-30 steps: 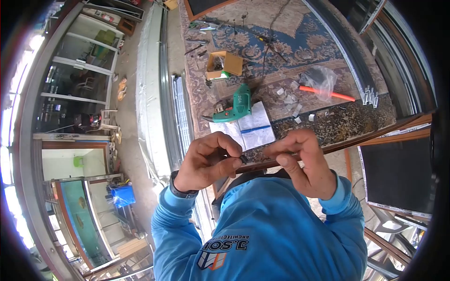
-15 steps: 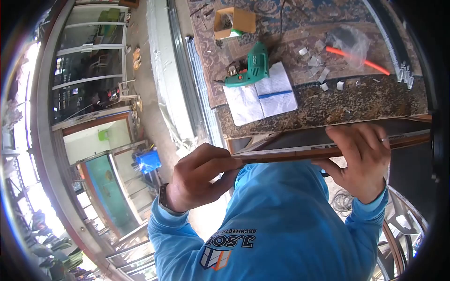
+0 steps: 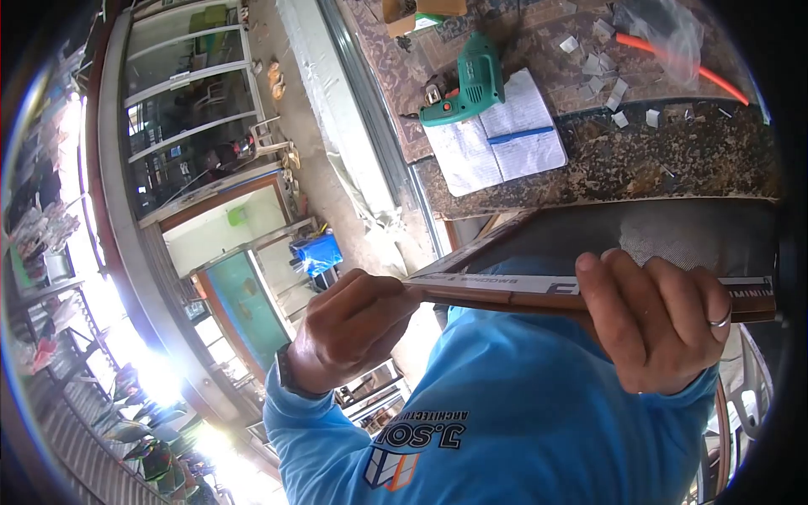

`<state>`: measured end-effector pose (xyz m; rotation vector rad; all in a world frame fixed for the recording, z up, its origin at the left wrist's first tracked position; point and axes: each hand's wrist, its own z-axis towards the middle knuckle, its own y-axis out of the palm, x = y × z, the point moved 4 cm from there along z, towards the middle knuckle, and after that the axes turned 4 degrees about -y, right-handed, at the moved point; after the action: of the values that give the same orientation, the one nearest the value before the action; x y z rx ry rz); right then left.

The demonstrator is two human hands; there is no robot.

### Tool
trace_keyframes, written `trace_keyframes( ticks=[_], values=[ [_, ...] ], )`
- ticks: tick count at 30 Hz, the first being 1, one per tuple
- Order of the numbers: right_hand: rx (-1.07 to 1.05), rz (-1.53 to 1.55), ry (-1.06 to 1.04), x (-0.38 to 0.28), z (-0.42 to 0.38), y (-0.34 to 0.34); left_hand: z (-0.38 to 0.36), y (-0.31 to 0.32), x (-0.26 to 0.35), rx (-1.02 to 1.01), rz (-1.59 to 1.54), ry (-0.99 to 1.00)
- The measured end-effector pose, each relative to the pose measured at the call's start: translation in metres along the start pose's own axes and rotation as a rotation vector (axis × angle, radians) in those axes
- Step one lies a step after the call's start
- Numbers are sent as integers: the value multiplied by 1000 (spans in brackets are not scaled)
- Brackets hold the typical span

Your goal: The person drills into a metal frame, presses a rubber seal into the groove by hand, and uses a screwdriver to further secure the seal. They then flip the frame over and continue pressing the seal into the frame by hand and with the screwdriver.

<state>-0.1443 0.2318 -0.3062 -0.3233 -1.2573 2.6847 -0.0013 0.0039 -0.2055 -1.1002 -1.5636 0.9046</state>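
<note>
A brown-framed mesh screen is held up in front of my chest, its printed white tape along the near rail. Dark mesh shows behind that rail. My left hand grips the left corner, fingers closed around the rail's end. My right hand, with a ring on one finger, wraps over the rail towards its right end; the thumb is mostly hidden. Beyond the screen, on the worktable, a green power tool rests across an open notebook. A blue pen lies on the pages.
Small pale offcuts are scattered over the table beside an orange-red strip and a clear plastic bag. A cardboard box is at the far edge. Long profiles stand left of the table, near a blue item.
The screen has tilted so more of its mesh and printed tape shows, and its right end has come lower. Both hands keep hold. The view has shifted, moving the tabletop things up and right.
</note>
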Motion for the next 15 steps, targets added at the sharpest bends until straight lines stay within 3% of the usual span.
trace_keyframes(
  ticks=[15],
  values=[
    [126,-42,-13,-3,-6,7,23,-9,24,-242,146,-42]
  ],
)
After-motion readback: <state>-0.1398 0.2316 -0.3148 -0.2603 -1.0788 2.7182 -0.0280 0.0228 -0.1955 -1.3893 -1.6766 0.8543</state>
